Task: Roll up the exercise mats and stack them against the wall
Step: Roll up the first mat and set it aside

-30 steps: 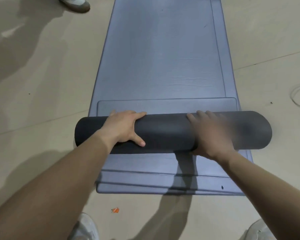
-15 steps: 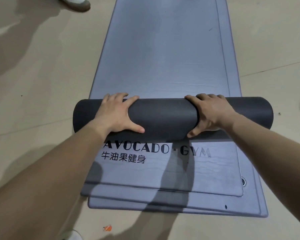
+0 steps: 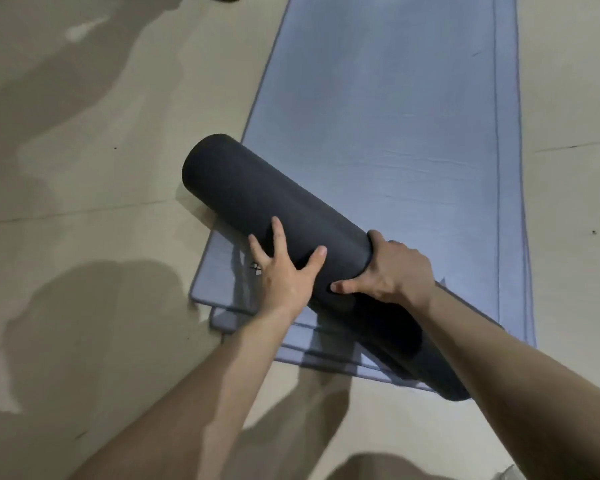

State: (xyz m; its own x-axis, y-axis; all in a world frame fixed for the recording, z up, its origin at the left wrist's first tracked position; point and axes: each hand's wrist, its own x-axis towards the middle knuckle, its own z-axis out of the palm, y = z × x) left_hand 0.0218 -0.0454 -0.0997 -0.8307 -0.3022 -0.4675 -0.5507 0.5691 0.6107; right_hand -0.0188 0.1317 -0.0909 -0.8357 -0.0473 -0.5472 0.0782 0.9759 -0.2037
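Right hand (image 3: 394, 271): fingers hidden behind dark grey rolled foam mat (image 3: 274, 202). Flat blue-grey mats (image 3: 395, 116) cut off by top edge.

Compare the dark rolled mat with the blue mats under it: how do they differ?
The rolled mat is near-black; the blue mats are pale blue-grey. The rolled mat is a cylinder lying diagonally; the blue mats lie flat, stacked, running straight away. The left hand and right hand are on the rolled mat, neither on the blue mats. Both look matte.

The rolled mat (image 3: 278, 216) lies slantwise across the flat mats' (image 3: 395, 133) near-left corner; floor (image 3: 84, 237) lies around.
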